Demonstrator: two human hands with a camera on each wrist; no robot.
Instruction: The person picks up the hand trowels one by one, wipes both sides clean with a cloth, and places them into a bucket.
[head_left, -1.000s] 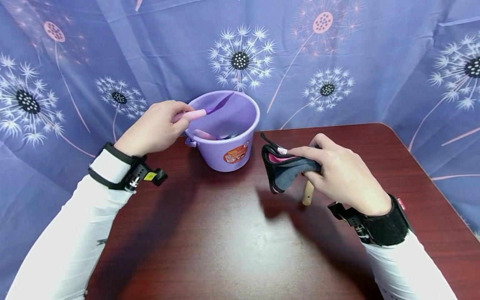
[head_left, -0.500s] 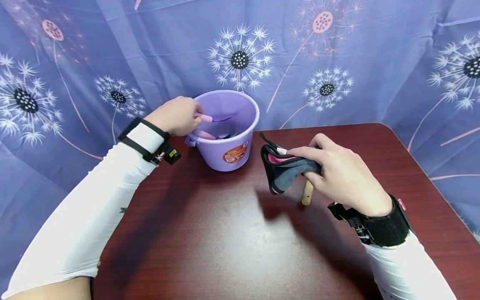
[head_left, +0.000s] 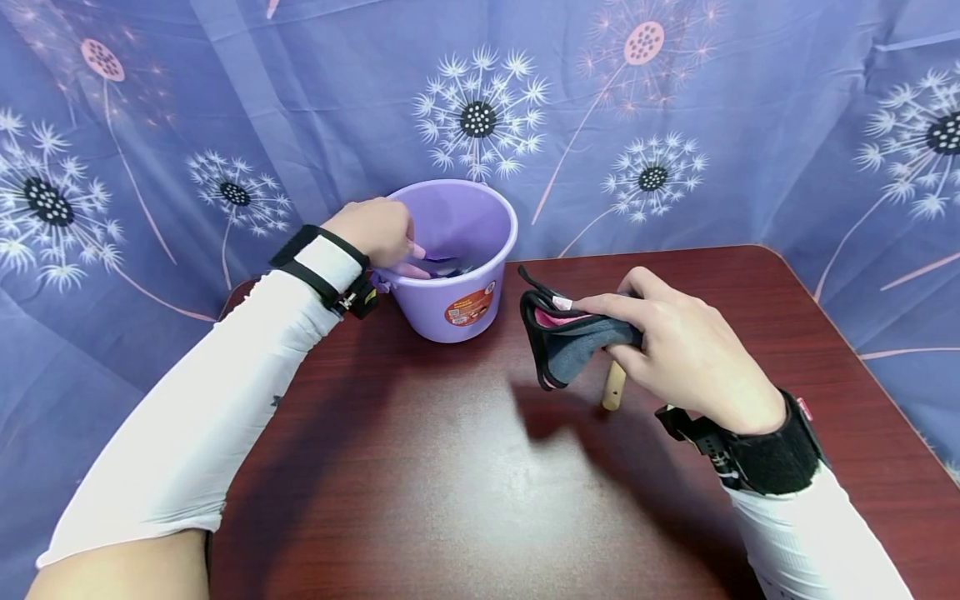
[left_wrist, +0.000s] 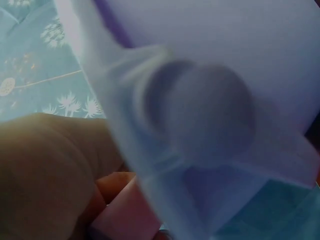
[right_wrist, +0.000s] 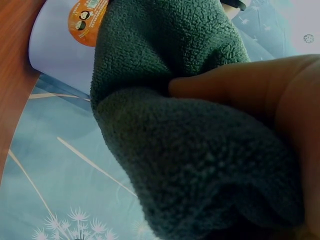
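My left hand [head_left: 375, 229] reaches over the left rim of a lilac bucket [head_left: 420, 307] and grips a knife [head_left: 417, 250] by its pink handle, with its purple blade down inside. In the left wrist view, the bucket's wall [left_wrist: 215, 30] covers most of that pink handle [left_wrist: 131, 210]. Another pink handle [head_left: 409, 271] lies in the bucket beside it. Over the table, my right hand [head_left: 686, 346] pinches a folded grey cloth [head_left: 573, 352] with black edging and a pink inner side. The right wrist view shows the thumb pressed into the cloth's fleecy fold [right_wrist: 165, 145].
A pale wooden stick-like piece [head_left: 613, 388] shows below the right hand, its upper part hidden. The dark red table [head_left: 450, 467] meets a blue curtain [head_left: 337, 100] with dandelion prints at its back edge. The bucket stands close to that curtain.
My left hand has moved right and to the bucket's rim, lowering the knife from above the opening into the bucket. The right hand and cloth have stayed in place.
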